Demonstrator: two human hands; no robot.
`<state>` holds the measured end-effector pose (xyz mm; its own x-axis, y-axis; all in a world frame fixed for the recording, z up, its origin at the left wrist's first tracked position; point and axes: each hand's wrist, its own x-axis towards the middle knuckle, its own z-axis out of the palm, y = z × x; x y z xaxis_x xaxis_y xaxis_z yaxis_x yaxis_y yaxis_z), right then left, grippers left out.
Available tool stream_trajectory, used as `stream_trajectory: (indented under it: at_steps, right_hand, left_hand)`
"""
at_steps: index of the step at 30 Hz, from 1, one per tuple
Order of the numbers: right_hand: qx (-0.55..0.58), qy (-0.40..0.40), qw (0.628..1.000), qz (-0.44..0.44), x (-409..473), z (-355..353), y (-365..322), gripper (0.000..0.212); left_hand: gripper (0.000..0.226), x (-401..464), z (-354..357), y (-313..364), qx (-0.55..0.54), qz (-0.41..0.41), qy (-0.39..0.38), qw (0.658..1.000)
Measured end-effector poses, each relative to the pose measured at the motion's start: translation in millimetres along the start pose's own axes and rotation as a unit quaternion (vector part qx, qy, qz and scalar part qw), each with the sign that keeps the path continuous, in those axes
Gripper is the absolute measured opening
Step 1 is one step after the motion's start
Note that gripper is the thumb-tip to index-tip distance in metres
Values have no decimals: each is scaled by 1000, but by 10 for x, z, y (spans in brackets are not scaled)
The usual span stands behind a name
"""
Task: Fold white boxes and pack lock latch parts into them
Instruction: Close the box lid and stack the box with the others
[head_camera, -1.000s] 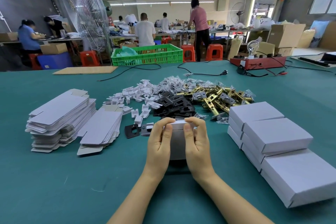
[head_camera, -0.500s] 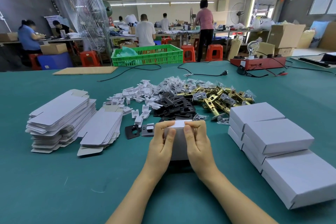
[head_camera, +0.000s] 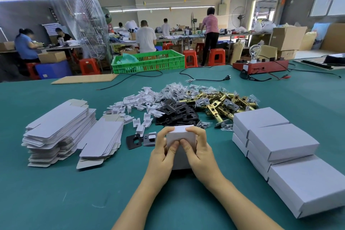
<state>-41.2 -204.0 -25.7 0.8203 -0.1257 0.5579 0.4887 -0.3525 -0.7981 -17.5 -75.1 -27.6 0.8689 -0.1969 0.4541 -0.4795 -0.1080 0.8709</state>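
Note:
A white box [head_camera: 182, 133] stands on the green table [head_camera: 56, 201] in front of me, gripped from both sides. My left hand [head_camera: 162, 152] and my right hand [head_camera: 199, 152] curl round it, fingertips over its far top edge, thumbs pressing its near face. Two dark latch plates [head_camera: 141, 140] lie just left of it. Behind are piles of black plates [head_camera: 177, 114], brass latches [head_camera: 222, 102], white inserts [head_camera: 134, 106] and bagged screws [head_camera: 173, 88]. Flat box blanks [head_camera: 57, 127] are stacked at left, closed boxes [head_camera: 280, 142] at right.
A green crate [head_camera: 149, 61], a cardboard sheet [head_camera: 85, 79], black cables [head_camera: 205, 78] and a red test unit with a bulb [head_camera: 261, 65] sit along the table's far edge. A large fan [head_camera: 82, 15] stands behind. Several people work at distant benches.
Both hands have tipped the box up and slid their thumbs together onto its near face; the top flap now looks folded down.

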Motion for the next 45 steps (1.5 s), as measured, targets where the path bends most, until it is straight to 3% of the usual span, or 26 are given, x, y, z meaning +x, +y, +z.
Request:
stream_trajectory:
  at_steps: [4,7,12,14,16,22,24,28,31,35,39,45]
  right_hand:
    - [5,1,1000,-5,-18,19,10,37]
    - [24,40,999,11,-21,25,-8,34]
    - [97,142,966,191,41,-71,19,23]
    - [53,123,966,220,53,-99,54,20]
    - [-30,85,972,217,60,-98,90,31]
    - [-228,-68,958,159,56,-114,-8,109]
    - [-267,-109,948,133,76,-173,-62,119]
    - [-313,-198,919,133,127,-282,-119,121]
    - [-339,-200,907,153,93,-250,-129,110]
    - [-344,-159,914,145,78,-278,-222,100]
    - [-399,-164,895,113,82,-346,-465,100]
    - [-263,-202,933,140,152,-768,-1207,94]
  left_hand:
    - [34,-7,10,-6,-18,-10,-1,1000]
    - [61,2,13,-65,-30,-55,-29,998]
    - [51,18,11,-63,3,-146,-62,987]
    - [40,22,9,-59,-27,-179,-59,982]
    - [27,32,-10,-69,-46,-195,-38,979]
    - [7,55,-30,-55,-54,-195,24,979]
    - [22,69,-48,-38,-81,-201,35,976]
    - [29,57,-62,-22,-63,-190,11,980]
    - [13,31,-55,9,-78,-183,-13,980]
    - [38,45,-65,51,-127,-213,-13,969]
    - [51,86,-75,35,-138,-246,19,959]
    - [41,77,-27,-12,-113,-263,21,958]
